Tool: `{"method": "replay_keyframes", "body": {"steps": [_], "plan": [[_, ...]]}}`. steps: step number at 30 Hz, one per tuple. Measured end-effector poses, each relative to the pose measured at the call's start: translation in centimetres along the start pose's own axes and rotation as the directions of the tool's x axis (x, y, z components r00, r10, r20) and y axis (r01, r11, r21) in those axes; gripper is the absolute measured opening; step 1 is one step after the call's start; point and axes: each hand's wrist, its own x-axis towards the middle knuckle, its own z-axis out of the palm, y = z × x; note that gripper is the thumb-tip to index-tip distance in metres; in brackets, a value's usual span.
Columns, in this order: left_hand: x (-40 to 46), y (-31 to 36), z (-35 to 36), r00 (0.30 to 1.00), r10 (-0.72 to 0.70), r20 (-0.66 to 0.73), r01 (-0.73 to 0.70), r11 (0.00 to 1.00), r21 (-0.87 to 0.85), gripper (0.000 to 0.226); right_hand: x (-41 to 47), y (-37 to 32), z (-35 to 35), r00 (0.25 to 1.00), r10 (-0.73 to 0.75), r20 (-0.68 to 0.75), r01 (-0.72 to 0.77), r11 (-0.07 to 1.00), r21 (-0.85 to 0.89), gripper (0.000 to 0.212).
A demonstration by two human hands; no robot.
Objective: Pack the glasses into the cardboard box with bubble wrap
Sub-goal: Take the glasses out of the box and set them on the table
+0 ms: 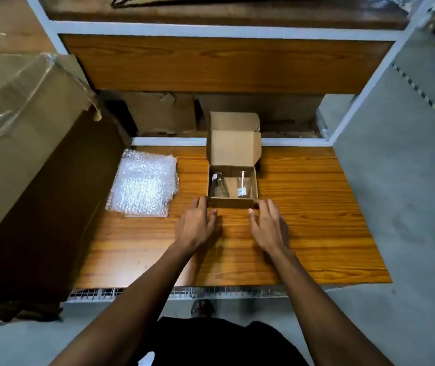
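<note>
Both hands are lying flat-fingered on the wooden shelf, gripping nothing: the left hand (pixel 198 223) is touching the near left corner of the cardboard box (pixel 233 202) with its fingertips, the right hand (pixel 268 224) the near right corner. Just past the fingertips, inside the open box, two bare glasses are sitting, the left glass (pixel 219 185) tilting, the right glass (pixel 242 184) standing upright, each straight ahead of the hand on its side. The bubble wrap (pixel 143 184) is lying outward from the left fingers, well apart from the right ones, so the left hand looks likelier to be fetching it, since the glasses are sitting unwrapped
</note>
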Motion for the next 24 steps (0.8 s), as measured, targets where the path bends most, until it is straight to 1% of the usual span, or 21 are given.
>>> {"method": "replay_keyframes", "body": {"steps": [2, 6, 11, 13, 18, 20, 24], "plan": [[1.3, -0.2, -0.4, 1.000, -0.024, -0.001, 0.024, 1.000, 0.001, 0.038, 1.2, -0.6, 0.2, 0.999, 0.036, 0.009, -0.036, 0.999, -0.023, 0.030], [3.4, -0.2, -0.5, 0.997, -0.026, 0.068, 0.023, 0.999, 0.046, 0.043, 3.4, -1.2, 0.9, 0.996, 0.063, 0.066, -0.059, 0.996, -0.068, 0.036], [6.0, 0.3, -0.3, 0.996, -0.015, 0.085, 0.006, 0.994, 0.112, 0.042, 5.9, -0.9, 0.9, 0.977, 0.058, 0.203, -0.017, 0.980, -0.200, 0.045], [6.7, 0.7, -0.3, 0.995, -0.007, 0.095, -0.007, 0.988, 0.151, 0.044, 6.7, -0.6, 0.7, 0.973, 0.028, 0.229, 0.029, 0.970, -0.240, 0.049], [8.9, 1.9, -0.4, 0.992, 0.020, 0.124, -0.057, 0.952, 0.301, 0.049, 8.9, 0.2, 0.6, 0.974, -0.014, 0.224, 0.084, 0.948, -0.308, 0.046], [9.7, 2.3, -0.3, 0.990, 0.027, 0.135, -0.070, 0.943, 0.325, 0.051, 10.0, -0.1, 0.6, 0.974, -0.010, 0.228, 0.088, 0.938, -0.335, 0.047], [11.3, 2.4, 0.1, 0.985, 0.029, 0.170, -0.094, 0.918, 0.385, 0.054, 12.1, -0.8, 1.2, 0.973, -0.025, 0.231, 0.109, 0.928, -0.356, 0.055]]}}
